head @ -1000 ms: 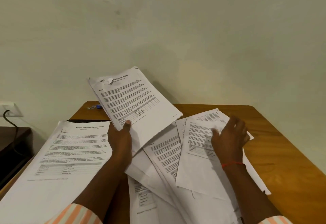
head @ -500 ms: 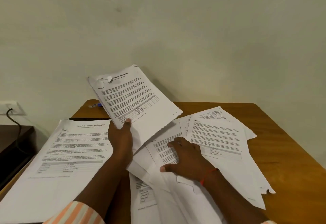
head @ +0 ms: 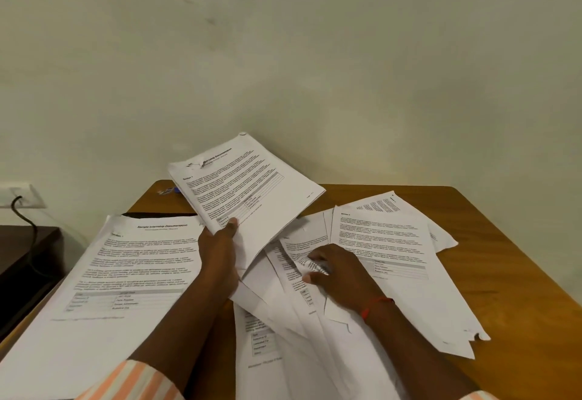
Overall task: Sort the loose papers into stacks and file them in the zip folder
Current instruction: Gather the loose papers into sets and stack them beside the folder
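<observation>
My left hand (head: 220, 251) grips a sheaf of printed pages (head: 248, 188) by its near edge and holds it tilted up above the table, thumb on top. My right hand (head: 337, 273) lies on the fanned-out loose papers (head: 387, 242) in the middle of the table and pinches the crumpled edge of one sheet between thumb and fingers. A neat stack of pages (head: 126, 273) with a printed title lies flat at the left. No zip folder can be made out.
The wooden table (head: 516, 273) stands against a pale wall. A small blue object (head: 171, 191) lies at its far left corner. Left of the table are a dark cabinet (head: 28, 258) and a wall socket (head: 19, 194) with a black cable.
My right hand left the sheet on the right, slid left across the loose papers and has now pinched up the edge of a middle sheet. My left hand's sheaf stayed raised.
</observation>
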{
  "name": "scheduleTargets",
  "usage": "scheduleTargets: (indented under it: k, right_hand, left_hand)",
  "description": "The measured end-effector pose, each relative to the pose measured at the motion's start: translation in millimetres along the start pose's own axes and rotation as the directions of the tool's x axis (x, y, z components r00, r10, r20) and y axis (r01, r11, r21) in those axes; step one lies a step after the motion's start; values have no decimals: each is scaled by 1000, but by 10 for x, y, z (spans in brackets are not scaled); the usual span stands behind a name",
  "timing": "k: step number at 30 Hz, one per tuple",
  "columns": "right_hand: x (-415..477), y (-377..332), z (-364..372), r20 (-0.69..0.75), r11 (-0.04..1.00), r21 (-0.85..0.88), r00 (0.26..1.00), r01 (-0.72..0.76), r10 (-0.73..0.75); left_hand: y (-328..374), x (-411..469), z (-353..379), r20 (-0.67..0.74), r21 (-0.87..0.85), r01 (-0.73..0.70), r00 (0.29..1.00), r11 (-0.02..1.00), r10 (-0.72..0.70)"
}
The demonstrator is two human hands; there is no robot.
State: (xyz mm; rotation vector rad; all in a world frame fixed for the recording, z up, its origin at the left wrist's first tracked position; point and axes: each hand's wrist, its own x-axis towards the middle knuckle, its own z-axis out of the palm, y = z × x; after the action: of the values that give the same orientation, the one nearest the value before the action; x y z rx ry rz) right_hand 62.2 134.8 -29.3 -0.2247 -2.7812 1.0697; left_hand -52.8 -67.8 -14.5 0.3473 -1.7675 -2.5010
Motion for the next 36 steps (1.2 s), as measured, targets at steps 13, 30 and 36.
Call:
scheduleTargets:
  k: [13,30,36]
  right_hand:
    - [12,85,-113,-160,966,256,984,-35,78]
    - [0,-1,27,111,897,-429,992,108,-66]
    - [77,201,-145,120,880,-446,985,164,-123]
  left_hand:
    - [11,18,7,-14,-71,68,997,995,-69]
    - [34,-13,8,-8,-28,32,999,999,-32]
    - [50,-28,14,5,-37,49,999,998,-49]
